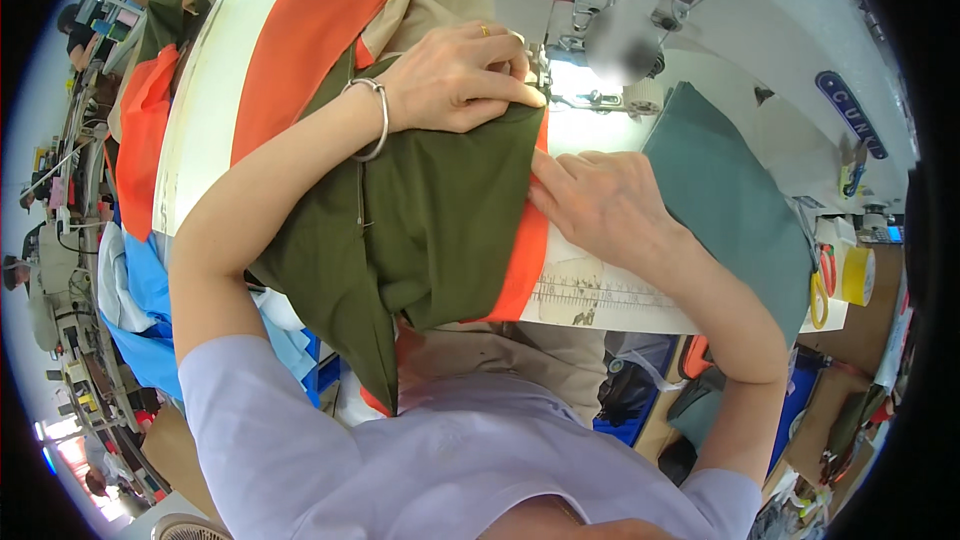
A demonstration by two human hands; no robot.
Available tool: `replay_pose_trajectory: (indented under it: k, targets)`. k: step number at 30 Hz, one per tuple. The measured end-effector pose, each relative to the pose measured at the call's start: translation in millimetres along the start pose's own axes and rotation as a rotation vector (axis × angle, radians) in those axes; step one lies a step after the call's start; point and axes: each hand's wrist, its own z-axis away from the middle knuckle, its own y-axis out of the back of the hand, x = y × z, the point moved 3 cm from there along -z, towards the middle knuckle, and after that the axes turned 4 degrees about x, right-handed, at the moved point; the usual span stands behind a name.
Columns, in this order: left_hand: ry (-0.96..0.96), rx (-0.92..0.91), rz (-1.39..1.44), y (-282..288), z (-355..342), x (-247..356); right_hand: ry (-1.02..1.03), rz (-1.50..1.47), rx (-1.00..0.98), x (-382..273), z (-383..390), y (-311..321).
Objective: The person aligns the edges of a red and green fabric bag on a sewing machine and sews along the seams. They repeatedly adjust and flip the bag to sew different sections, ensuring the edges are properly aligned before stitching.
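Two hands on green cloth at the sewing machine

Below the table's front edge, a blue container shows in part, with a dark bundle at its top; its contents are too hidden to tell.

The left hand lies palm down on the dark green cloth, its fingers bent and its thumb pointing right, close to the lit needle area of the sewing machine. The right hand comes in from the right, its thumb and index finger at the orange strip along the cloth's right edge, the others curled under. Whether either hand pinches or only presses cannot be told. The green cloth spreads over the table and hangs past its front edge toward the person's lap.

The machine's head stands just beyond the hands. A teal cloth lies right of the right hand, near yellow-handled scissors and a yellow roll. Beyond the left forearm lies orange cloth; blue cloth is heaped farther left.
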Motion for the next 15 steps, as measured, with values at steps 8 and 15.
replay_pose_trajectory:
  k: [8,15]
  targets:
    - [-0.058,0.009,0.003,0.9,-4.0,-8.7,0.024,0.029,0.004,-1.6,2.4,3.3]
    - [0.073,-0.168,-0.212,21.5,4.1,16.6,0.057,0.036,0.04,-2.8,2.3,3.3]
